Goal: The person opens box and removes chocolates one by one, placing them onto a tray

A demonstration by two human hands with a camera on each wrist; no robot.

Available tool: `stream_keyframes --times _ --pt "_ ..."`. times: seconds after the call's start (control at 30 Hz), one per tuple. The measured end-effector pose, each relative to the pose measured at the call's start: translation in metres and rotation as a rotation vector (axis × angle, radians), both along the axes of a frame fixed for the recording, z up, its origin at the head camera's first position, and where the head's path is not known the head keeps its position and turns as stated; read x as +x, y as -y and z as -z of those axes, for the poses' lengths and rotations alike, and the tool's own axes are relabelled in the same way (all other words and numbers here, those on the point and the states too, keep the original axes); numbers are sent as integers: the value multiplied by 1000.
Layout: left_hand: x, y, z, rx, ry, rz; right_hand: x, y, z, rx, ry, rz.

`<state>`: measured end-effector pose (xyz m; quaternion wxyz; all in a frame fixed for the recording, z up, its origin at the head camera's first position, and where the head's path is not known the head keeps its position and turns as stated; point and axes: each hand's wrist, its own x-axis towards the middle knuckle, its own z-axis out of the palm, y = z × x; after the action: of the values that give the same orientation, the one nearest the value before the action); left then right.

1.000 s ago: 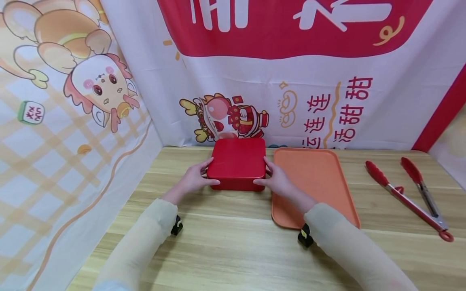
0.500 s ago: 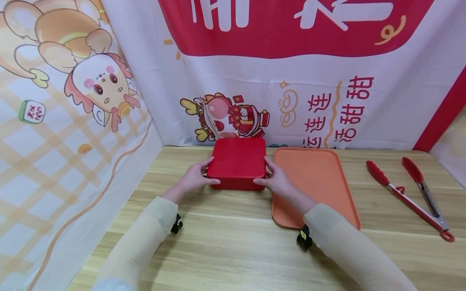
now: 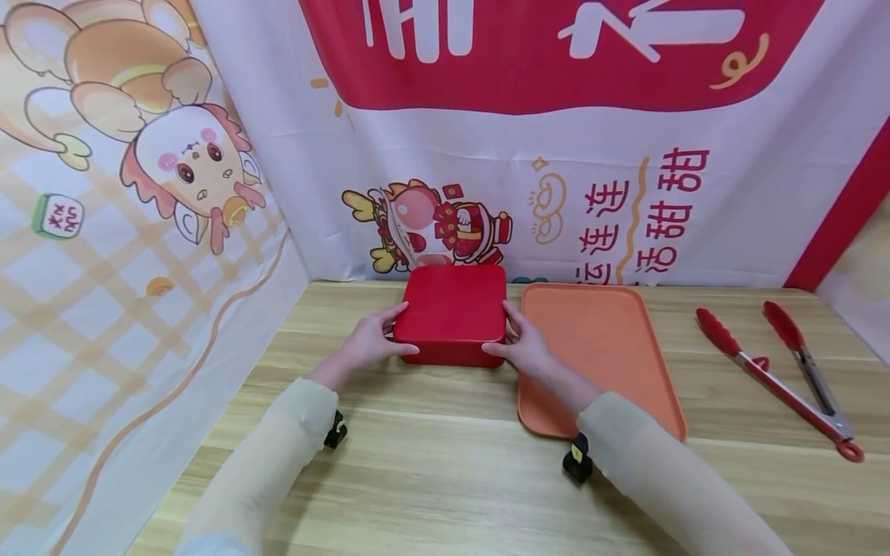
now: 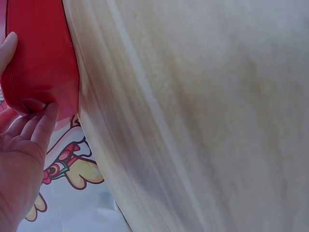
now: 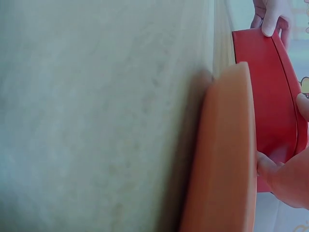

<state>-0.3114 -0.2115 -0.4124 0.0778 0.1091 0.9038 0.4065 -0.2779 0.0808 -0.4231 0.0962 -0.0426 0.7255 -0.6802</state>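
Note:
A red box with a fitted red lid (image 3: 453, 305) sits on the wooden table against the back cloth. My left hand (image 3: 367, 340) grips its left side, thumb along the front edge and fingers on the side. On the right side my right hand (image 3: 531, 349) holds it the same way. In the left wrist view, the fingers of the left hand (image 4: 23, 159) press against the box wall (image 4: 41, 58), near the lid seam. The right wrist view shows the right hand (image 5: 291, 181) at the near end of the box (image 5: 270, 87). The lid is on, so the inside is hidden.
An orange tray (image 3: 598, 340) lies right of the box, partly under my right forearm. Farther right, red-tipped metal tongs (image 3: 782, 386) lie spread apart. A printed cloth (image 3: 542, 131) hangs behind the table, and another (image 3: 208, 309) closes off the left side.

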Motion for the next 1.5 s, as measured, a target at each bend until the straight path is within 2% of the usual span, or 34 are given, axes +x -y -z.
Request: stream_keyframes --times 0.37,0.6,1.13,1.5 --pt "0 0 -1 0 6 -2 0 3 1 -19 40 34" --pt "0 0 2 -6 -2 -1 3 6 -3 64 32 38" --pt "3 0 0 15 4 6 7 6 -1 54 9 95" --pt "4 1 1 11 7 11 7 5 -3 51 57 133"
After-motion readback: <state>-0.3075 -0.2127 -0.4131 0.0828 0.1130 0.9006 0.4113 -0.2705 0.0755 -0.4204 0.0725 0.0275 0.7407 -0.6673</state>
